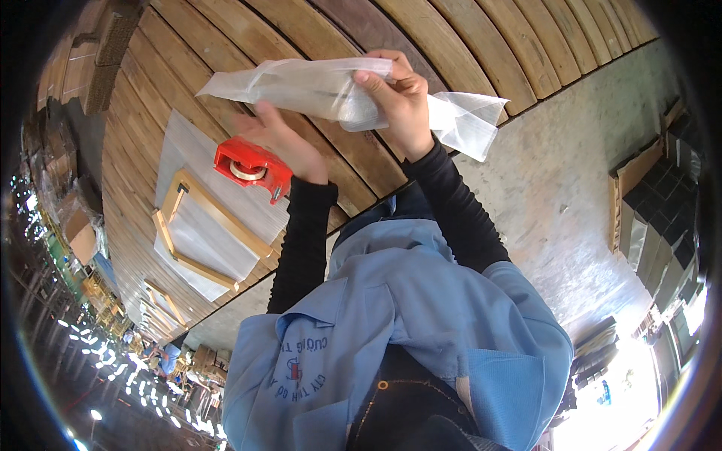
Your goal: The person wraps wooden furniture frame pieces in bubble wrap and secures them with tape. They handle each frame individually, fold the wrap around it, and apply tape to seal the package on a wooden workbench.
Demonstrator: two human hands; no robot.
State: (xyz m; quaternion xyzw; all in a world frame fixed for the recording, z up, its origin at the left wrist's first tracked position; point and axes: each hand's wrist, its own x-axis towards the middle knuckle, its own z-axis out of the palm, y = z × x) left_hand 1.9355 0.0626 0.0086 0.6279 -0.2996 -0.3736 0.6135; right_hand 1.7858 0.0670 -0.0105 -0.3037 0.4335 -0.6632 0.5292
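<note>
Nearest, filling the lower middle of the frame, is the person's blue jacket (421, 301). Beyond it, at upper centre, the right hand (402, 98) is closed round a long bundle (301, 79), thumb in front and fingers behind. The bundle lies across the upper middle, held over the worktop (308, 26), its outside a thin, see-through white wrap; what is inside cannot be made out. The left hand (282, 143), left of centre, is spread and blurred, gripping nothing visible; whether it touches the bundle cannot be told.

The wrapping looks partly done: the wrap is gathered into a long, narrow shape, yet its right end flares out loose, and no tape can be made out on it. Closing and fixing that end seems to be what is left.

Just below the left hand sits a red tape dispenser (248, 169), its roll in place. Farther off, left of centre, a flat white sheet (188, 146) lies under a pale wooden frame (226, 214), which is unwrapped. More frames (165, 297) lie at lower left, also seemingly left to do, and cartons (103, 83) stand at upper left
</note>
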